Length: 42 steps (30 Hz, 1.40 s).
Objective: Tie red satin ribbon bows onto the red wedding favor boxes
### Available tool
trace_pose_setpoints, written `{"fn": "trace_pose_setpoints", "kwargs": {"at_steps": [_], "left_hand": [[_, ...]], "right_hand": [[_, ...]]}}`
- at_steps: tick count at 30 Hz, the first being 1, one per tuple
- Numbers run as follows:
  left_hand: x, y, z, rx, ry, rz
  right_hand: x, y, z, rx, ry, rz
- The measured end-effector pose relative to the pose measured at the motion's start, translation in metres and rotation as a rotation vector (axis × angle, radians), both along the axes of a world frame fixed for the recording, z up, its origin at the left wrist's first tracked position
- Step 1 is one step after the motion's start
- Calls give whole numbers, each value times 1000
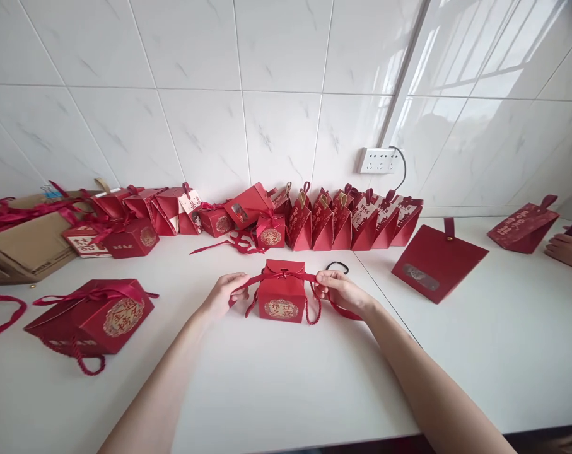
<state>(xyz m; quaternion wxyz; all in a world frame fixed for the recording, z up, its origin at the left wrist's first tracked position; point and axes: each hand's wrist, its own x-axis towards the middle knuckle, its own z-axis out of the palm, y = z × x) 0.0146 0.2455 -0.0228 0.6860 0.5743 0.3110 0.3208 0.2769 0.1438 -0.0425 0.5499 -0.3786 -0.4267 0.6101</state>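
Head-worn view, facing forward, down across table (276, 384).

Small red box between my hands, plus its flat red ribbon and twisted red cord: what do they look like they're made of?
Small red lidded box: probably card, smooth and faintly glossy, with crisp folds. Flat red ribbon: likely fabric, perhaps satin, slightly shiny and softly draped. Twisted red cord: seemingly textile, fairly matte, its spiral strands showing.

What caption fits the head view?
Left hand and right hand hold a ribbon across a red box on a white table.
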Motion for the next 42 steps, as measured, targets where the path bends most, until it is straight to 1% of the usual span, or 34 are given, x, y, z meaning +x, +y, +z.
{"fn": "trace_pose_setpoints", "kwargs": {"at_steps": [4, 6, 8, 10, 12, 15, 17, 21, 25, 29, 32, 35, 37, 39, 42], "left_hand": [[-18, 1, 9, -79, -5, -146], [-25, 1, 14, -97, -71, -153], [-30, 2, 18, -134, -191, -102], [-31, 2, 20, -193, -294, -22], [-30, 2, 20, -240, -343, 54], [-29, 2, 20, -294, -414, 112], [-29, 2, 19, -345, -489, 156], [-29, 5, 19, -442, -638, 275], [-28, 9, 18, -469, -737, 367], [-27, 9, 18, -475, -762, 399], [-26, 6, 21, -410, -731, 388], [-21, 3, 28, -270, -648, 339], [-14, 3, 37, -137, -573, 327], [-5, 3, 50, 29, -487, 320], [11, 1, 74, 302, -310, 284]], "right_hand": [[5, -3, 6, 5, 65, 9], [8, -6, 10, 20, 109, 12], [11, -9, 15, 52, 163, -3], [13, -12, 21, 94, 223, -41], [14, -15, 26, 133, 277, -86], [13, -17, 29, 174, 321, -134], [12, -17, 29, 186, 359, -134], [9, -13, 24, 168, 500, -112], [6, -11, 23, 168, 572, -99], [4, -10, 24, 153, 594, -83], [3, -10, 26, 169, 563, -106], [-3, -8, 30, 151, 519, -181], [-10, -4, 36, 121, 472, -258], [-18, 1, 46, 111, 403, -324], [-31, 10, 67, 134, 313, -348]]}}
